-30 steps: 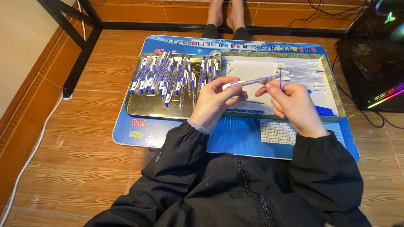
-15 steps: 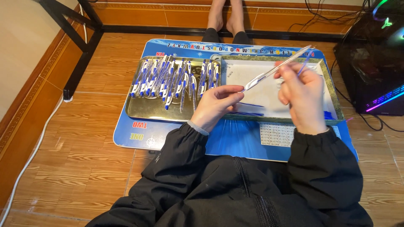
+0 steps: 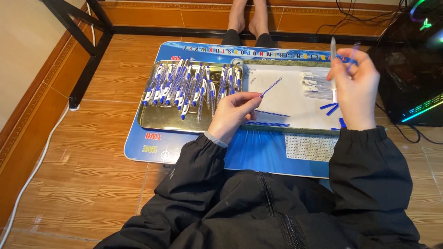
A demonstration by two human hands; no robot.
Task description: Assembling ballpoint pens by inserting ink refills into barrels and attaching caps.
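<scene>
Seated on the wooden floor, the person pinches a thin blue pen refill [image 3: 271, 86] in the fingertips of the left hand [image 3: 232, 115], its tip slanting up to the right above the white tray [image 3: 286, 99]. The right hand [image 3: 353, 90] is raised at the right, closed around a clear pen barrel [image 3: 333, 69] held upright. To the left, a golden tray [image 3: 157, 121] holds rows of finished blue-and-white pens [image 3: 189, 87], both trays resting on a blue mat [image 3: 258, 152]

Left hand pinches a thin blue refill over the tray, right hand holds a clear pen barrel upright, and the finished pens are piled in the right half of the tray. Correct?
Not quite: the head view shows the finished pens piled in the left half of the tray. The rest stands.
</scene>
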